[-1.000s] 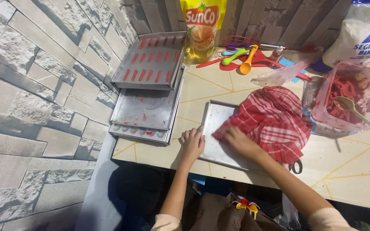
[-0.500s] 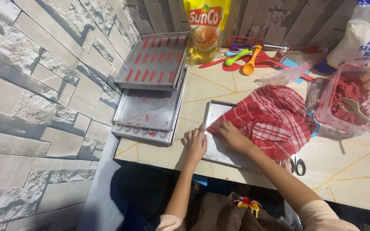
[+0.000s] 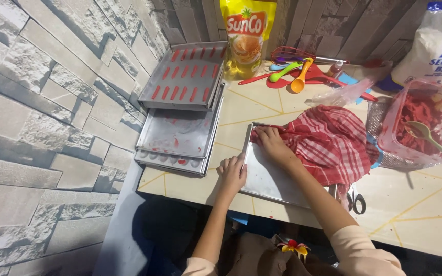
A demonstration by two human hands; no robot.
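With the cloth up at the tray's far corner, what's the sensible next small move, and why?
Probably draw the right hand and the red checked cloth back toward the near edge of the metal tray. The left hand steadies the tray's left rim, and the bare metal nearer the person isn't under the cloth.
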